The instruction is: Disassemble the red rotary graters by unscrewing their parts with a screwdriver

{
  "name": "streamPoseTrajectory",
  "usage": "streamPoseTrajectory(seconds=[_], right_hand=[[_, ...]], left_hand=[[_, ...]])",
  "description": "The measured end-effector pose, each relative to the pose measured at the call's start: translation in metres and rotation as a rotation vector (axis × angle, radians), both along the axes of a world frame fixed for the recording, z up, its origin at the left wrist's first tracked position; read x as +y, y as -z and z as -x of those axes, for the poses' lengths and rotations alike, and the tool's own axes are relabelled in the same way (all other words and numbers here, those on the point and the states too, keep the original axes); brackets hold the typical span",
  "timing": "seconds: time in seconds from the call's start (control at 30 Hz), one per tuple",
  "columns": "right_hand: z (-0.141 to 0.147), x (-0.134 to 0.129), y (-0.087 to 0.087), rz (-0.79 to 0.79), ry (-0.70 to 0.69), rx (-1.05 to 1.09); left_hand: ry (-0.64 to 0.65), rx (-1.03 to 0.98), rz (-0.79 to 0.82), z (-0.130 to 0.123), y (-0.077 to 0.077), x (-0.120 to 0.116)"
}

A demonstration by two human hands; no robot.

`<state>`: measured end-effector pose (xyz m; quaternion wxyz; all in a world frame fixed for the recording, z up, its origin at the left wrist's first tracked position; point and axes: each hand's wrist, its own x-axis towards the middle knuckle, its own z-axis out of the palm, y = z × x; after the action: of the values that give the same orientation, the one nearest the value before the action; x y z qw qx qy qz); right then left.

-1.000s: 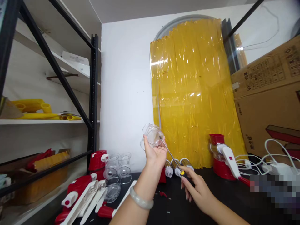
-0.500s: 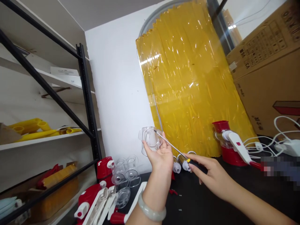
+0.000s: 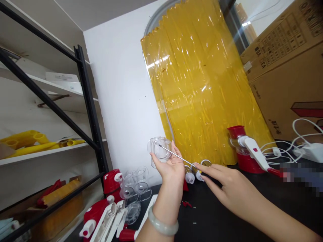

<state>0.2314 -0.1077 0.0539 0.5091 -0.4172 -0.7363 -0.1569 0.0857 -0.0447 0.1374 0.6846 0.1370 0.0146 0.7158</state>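
Observation:
My left hand (image 3: 171, 168) holds up a clear plastic housing (image 3: 159, 149), its fingers and thumb curled around the lower part. In my right hand (image 3: 224, 183) is a screwdriver (image 3: 180, 157) with a thin metal shaft; its black and yellow handle is mostly covered by my fingers. The shaft slants up to the left, and its tip overlaps the clear housing. Whether the tip touches the plastic, I cannot tell. Beneath and behind my hands, white-ended drum cylinders (image 3: 189, 176) lie on the black table (image 3: 214, 215).
Clear plastic housings (image 3: 140, 183), red-and-white machine bases (image 3: 94, 213) and white handle parts (image 3: 107, 220) crowd the table's left. An assembled red-and-white machine (image 3: 248, 151) stands at right beside white cables (image 3: 280, 148). A large carton (image 3: 287, 77) and a black-framed shelf (image 3: 87, 97) flank the area.
The screwdriver tip has shifted left and slightly down across the clear housing. My right hand has turned, hiding more of the handle. The camera view has moved slightly.

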Motion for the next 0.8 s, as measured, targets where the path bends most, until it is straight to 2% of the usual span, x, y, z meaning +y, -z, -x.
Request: streamPoseTrajectory(seconds=[0.2,0.33,0.47,0.67,0.8], right_hand=[[0.005,0.002,0.001,-0.002,0.019,-0.001],[0.005,0.005,0.002,0.044,0.036,-0.024],[0.004,0.013,0.006,0.041,-0.013,0.006],[0.003,0.02,0.012,-0.029,-0.085,0.06],[0.002,0.021,0.015,-0.054,-0.095,0.057]], left_hand=[[-0.021,0.031,-0.01,0.0,0.002,0.005],[-0.139,0.072,-0.027,0.0,0.01,0.016],[-0.251,0.149,-0.087,0.0,0.016,0.025],[-0.385,0.214,-0.183,-0.002,0.015,0.026],[-0.407,0.202,-0.209,-0.002,0.014,0.024]])
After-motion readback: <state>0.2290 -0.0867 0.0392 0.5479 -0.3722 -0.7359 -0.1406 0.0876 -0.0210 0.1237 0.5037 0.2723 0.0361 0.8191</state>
